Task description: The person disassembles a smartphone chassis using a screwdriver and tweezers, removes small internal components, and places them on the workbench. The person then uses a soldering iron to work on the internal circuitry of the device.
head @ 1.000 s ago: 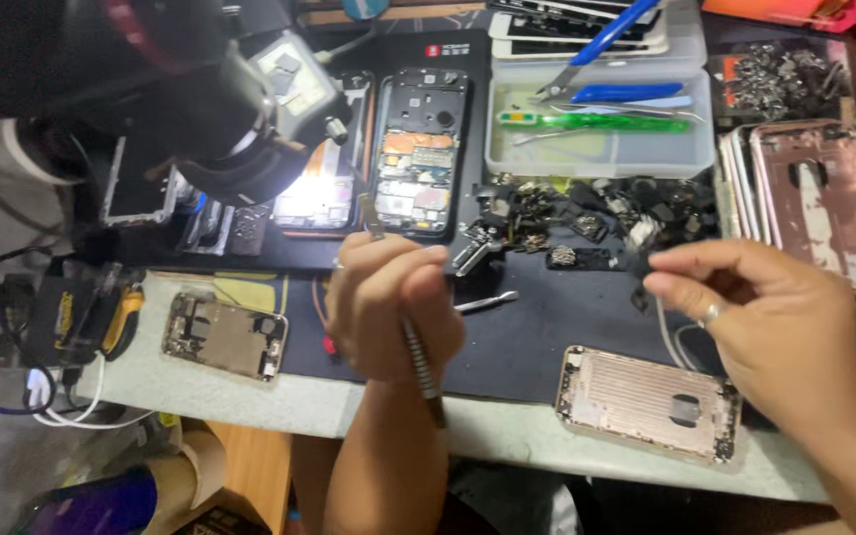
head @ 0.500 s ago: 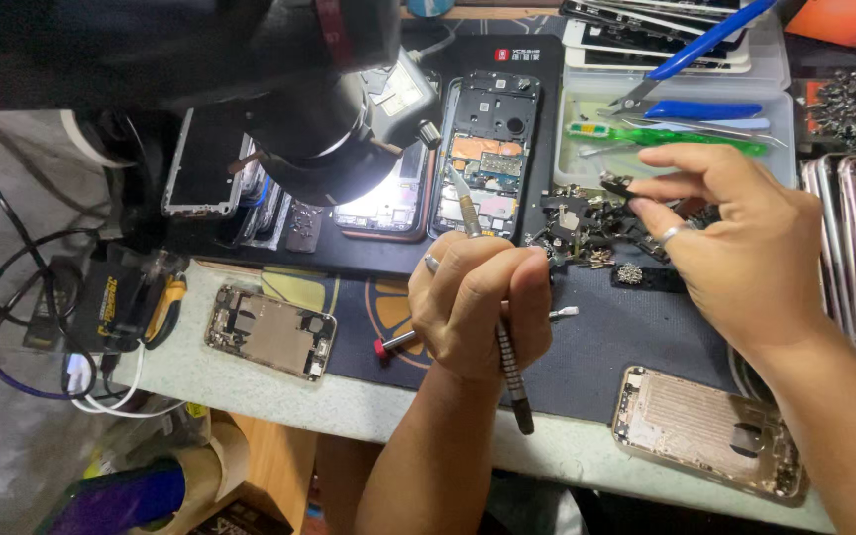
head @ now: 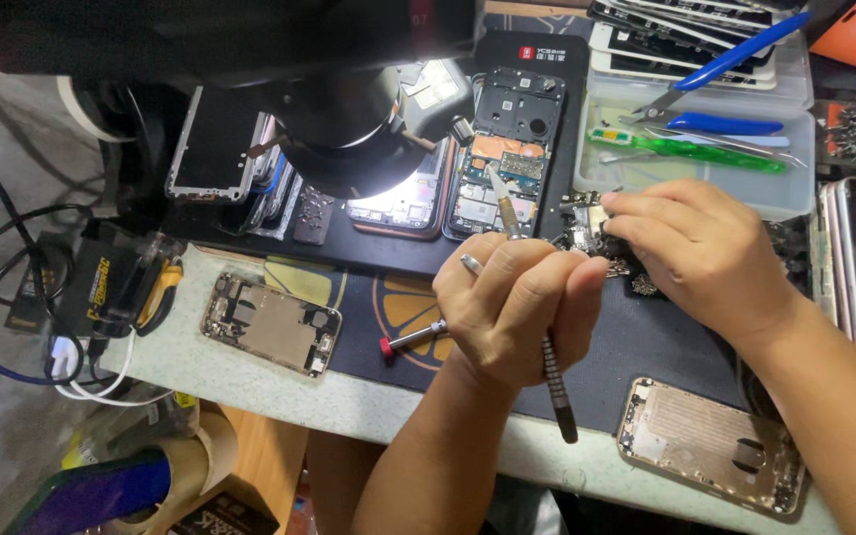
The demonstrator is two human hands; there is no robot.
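Observation:
My left hand (head: pixel 517 307), a ring on one finger, is closed around a slim metal tool (head: pixel 555 386). Its knurled handle sticks out below the fist, and its pointed tip (head: pixel 497 193) reaches up over an opened phone with a bare circuit board (head: pixel 507 159). My right hand (head: pixel 705 248) lies palm down with its fingertips on a pile of small dark phone parts (head: pixel 596 233); whether they pinch anything is hidden. A red-capped screwdriver (head: pixel 410 340) lies on the dark mat (head: pixel 646 337) beside my left wrist.
A microscope head (head: pixel 349 129) hangs over another lit phone (head: pixel 398 203). Two gold phone back shells (head: pixel 269 322) (head: pixel 710 446) lie near the table edge. A clear tray (head: pixel 705 183) holds blue pliers and a green tool. Cables and a charger (head: pixel 101 287) sit at left.
My right hand moved left and down onto the pile of small parts. My left hand kept its grip on the metal tool and raised its tip toward the opened phone.

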